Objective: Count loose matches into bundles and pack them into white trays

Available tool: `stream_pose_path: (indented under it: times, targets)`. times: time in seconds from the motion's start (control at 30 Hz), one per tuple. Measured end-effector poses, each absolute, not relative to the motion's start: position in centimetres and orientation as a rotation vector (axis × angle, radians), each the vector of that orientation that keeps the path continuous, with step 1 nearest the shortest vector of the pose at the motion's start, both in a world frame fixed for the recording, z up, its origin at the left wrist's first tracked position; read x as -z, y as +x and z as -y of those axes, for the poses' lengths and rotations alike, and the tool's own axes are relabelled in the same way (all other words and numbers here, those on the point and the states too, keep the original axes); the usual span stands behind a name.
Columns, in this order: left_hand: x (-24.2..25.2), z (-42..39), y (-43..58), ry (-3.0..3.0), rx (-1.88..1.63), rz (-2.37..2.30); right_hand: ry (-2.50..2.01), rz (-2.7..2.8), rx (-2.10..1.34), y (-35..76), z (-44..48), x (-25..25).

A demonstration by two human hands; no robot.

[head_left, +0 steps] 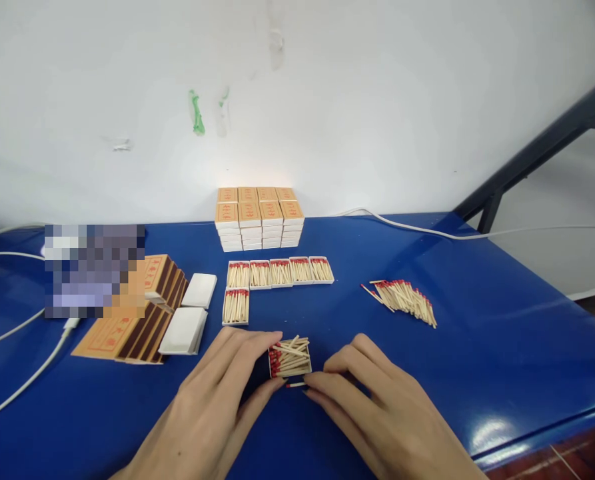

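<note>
In the head view, my left hand grips an open white matchbox tray between thumb and fingers at its left end. Red-tipped matches fill the tray, several lying crosswise on top. My right hand pinches a single match by its plain end, just in front of the tray, with the red head pointing left. Behind the tray stand several filled matchbox trays in a row, with one more filled tray in front of the row's left end. A loose pile of matches lies to the right.
Stacked closed matchboxes stand against the white wall. On the left are flattened matchbox sleeves, stacked empty white trays, a pixelated object and white cables. Another cable crosses the blue table at the back right.
</note>
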State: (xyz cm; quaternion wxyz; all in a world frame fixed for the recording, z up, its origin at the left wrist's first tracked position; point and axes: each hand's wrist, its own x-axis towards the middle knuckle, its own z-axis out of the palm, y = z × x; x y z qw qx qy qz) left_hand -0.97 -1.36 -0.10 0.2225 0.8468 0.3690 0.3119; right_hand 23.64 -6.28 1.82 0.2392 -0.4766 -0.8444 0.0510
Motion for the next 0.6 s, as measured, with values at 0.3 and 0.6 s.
stream_pose_path:
  times: [0.3,0.6]
  targets:
    - [0.6,1.2,-0.9,2.311,-0.861,-1.074,-1.292,2.297,-0.024,23.2,5.7,-2.1]
    - [1.3,1.1,-1.2,2.275,-0.824,-1.155,-1.344,2.196,-0.157,22.2,4.0,-3.3]
